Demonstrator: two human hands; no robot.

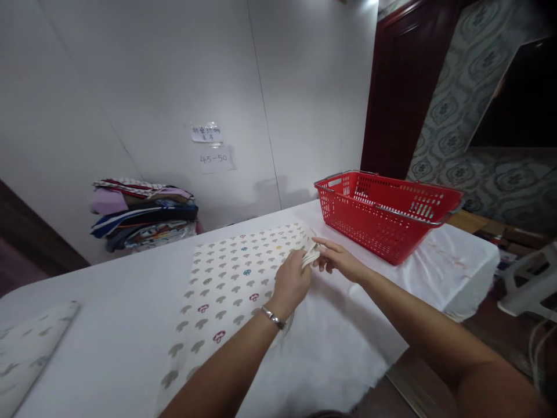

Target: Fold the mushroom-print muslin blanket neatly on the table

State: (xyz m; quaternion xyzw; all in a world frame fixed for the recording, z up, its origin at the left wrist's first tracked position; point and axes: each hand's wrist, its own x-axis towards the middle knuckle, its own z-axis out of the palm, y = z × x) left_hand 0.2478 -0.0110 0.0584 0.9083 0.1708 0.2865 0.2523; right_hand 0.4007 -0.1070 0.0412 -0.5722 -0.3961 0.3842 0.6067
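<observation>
A mushroom-print cloth [230,280] is lying on the white table [117,325], the left hand [292,280] is clasping white cords [310,256] by its edge, the right hand [343,261] is hovering close beside them, its grip unclear, and a red basket [363,223] is standing beyond.

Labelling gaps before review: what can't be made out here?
- Head view: held part of the white cords, hidden by the left grip.
- Head view: part of the printed cloth, hidden by the left forearm.
- Head view: floor of the basket, hidden by its near wall.
- Head view: left cloth, cut off by the left edge.
- Head view: upper sign, writing blurred.
</observation>
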